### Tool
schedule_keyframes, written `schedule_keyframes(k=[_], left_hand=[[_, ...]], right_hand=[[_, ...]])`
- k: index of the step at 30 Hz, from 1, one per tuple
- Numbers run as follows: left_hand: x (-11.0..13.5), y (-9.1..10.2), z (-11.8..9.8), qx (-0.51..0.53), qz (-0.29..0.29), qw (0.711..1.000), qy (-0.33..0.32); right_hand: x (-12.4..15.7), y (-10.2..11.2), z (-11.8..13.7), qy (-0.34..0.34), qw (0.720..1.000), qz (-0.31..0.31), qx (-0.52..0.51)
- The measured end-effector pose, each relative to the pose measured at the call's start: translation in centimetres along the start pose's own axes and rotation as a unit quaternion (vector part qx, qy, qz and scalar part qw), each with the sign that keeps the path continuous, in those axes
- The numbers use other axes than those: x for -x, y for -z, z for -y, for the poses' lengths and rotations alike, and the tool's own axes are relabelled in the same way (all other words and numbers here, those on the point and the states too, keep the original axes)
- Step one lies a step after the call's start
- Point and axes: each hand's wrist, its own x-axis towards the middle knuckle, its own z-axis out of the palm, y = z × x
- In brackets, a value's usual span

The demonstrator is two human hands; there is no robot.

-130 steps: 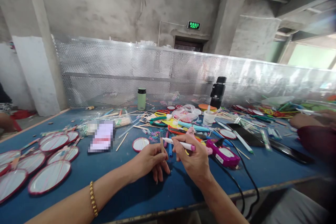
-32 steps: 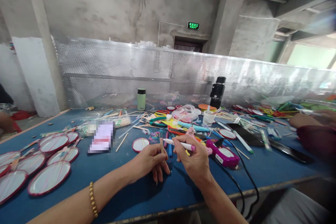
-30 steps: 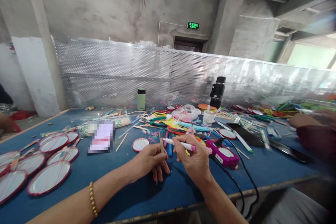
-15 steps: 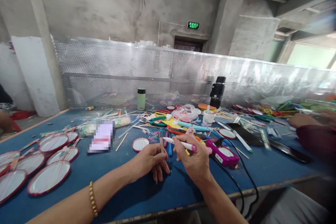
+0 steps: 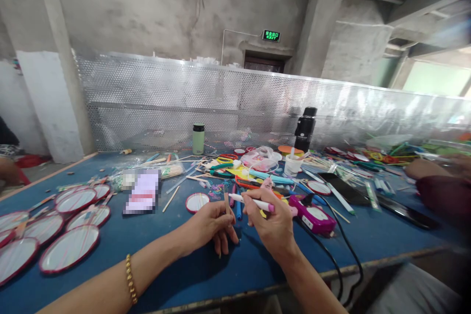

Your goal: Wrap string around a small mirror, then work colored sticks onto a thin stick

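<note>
My left hand [image 5: 212, 226] rests on the blue table [image 5: 176, 255] and pinches a thin wooden stick [image 5: 226, 201] held upright. My right hand [image 5: 271, 223] grips a white marker with a pink end [image 5: 253, 202], its tip pointing left at the stick. A gold bracelet [image 5: 131, 278] circles my left wrist. Just beyond the hands lie a small round red-rimmed mirror [image 5: 196, 202] and a few loose markers.
Several red-rimmed oval fans [image 5: 69, 248] lie at the left. A magenta glue gun [image 5: 312, 216] with a black cord lies to the right, near a dark phone [image 5: 340, 189]. A green flask [image 5: 198, 139], a black flask [image 5: 305, 129] and craft clutter stand behind. Another person's arm [image 5: 437, 184] lies at the right.
</note>
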Motion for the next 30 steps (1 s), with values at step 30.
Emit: schedule_keyframes(k=[30], left_hand=[[-0.02,-0.01,0.08,-0.006,0.001,1.000,-0.008]], right_hand=[[-0.08,-0.03,0.43,0.011,1.000,0.021,0.019]])
